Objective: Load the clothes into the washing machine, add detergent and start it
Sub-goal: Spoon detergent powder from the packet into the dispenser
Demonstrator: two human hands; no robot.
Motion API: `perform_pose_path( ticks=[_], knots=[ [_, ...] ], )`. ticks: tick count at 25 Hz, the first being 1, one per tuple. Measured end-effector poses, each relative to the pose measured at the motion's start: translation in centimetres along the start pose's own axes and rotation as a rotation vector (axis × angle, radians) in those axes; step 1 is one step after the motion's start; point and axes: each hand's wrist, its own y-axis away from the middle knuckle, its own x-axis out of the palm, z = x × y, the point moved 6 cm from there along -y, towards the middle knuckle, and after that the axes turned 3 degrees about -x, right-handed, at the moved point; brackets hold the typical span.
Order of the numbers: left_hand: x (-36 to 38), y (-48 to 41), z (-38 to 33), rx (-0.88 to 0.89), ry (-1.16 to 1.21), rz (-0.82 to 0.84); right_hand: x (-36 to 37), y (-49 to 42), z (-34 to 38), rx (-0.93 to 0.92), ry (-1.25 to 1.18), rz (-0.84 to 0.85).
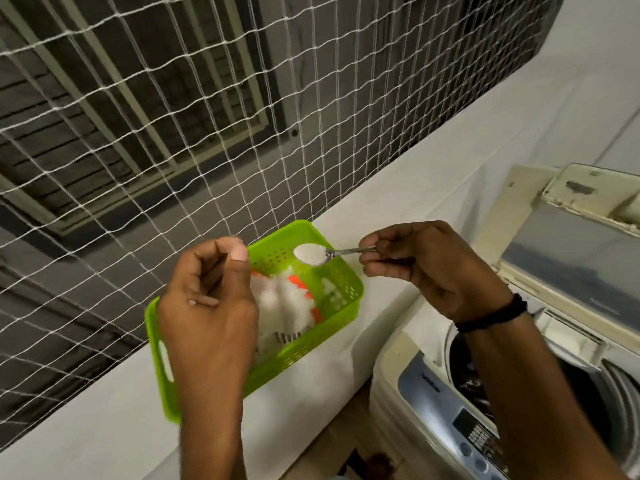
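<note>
My right hand (429,268) pinches the handle of a metal spoon (313,254) heaped with white detergent powder, held level above a green plastic basket (343,289). In the basket lies a crumpled detergent packet (287,306), white with orange patches. My left hand (207,296) hovers over the basket's left half with its fingers curled shut; whether it grips the packet I cannot tell. At the lower right stands a top-loading washing machine (415,386) with its lid (568,244) raised. Dark clothes (474,386) show inside the drum.
The basket rests on a white ledge (398,188) running diagonally beside the machine. Behind the ledge hangs a white safety net (173,116) over a window grille. The machine's control panel (474,441) with buttons faces me at the bottom right.
</note>
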Motion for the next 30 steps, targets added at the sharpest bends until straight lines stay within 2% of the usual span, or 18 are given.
perform_pose_path(
  ticks=[4, 8, 12, 15, 17, 20, 23, 25, 27, 30],
  knots=[
    [6.2, 1.4, -1.3, 0.026, 0.148, 0.16, -5.8, 1.6, 0.7, -0.01, -0.027, -0.139],
    [13.6, 3.2, -1.5, -0.051, 0.273, 0.355, -12.7, 3.5, 0.5, -0.021, -0.069, -0.286],
    [20.6, 5.8, -1.5, -0.139, 0.266, 0.503, -19.4, 5.3, -0.4, -0.067, -0.14, -0.441],
    [26.5, 8.9, -0.4, -0.222, 0.248, 0.673, -25.4, 6.7, -2.2, -0.076, -0.207, -0.602],
    [30.8, 11.7, 1.5, -0.403, 0.266, 0.805, -29.7, 7.9, -4.3, -0.062, -0.228, -0.717],
    [37.0, 17.1, 5.6, -0.773, 0.305, 0.983, -36.1, 9.6, -8.1, -0.029, -0.195, -0.917],
    [41.3, 22.0, 10.3, -1.055, 0.28, 1.069, -40.8, 10.2, -13.3, -0.007, -0.241, -1.094],
    [43.2, 24.8, 13.1, -1.205, 0.252, 1.088, -42.9, 10.2, -15.9, 0.045, -0.086, -1.19],
    [44.5, 27.0, 14.9, -1.33, 0.247, 1.092, -43.9, 10.1, -17.2, 0.128, 0.187, -1.241],
    [46.0, 29.1, 16.9, -1.452, 0.249, 1.047, -43.1, 8.9, -17.5, 0.139, 0.624, -1.169]
  ],
)
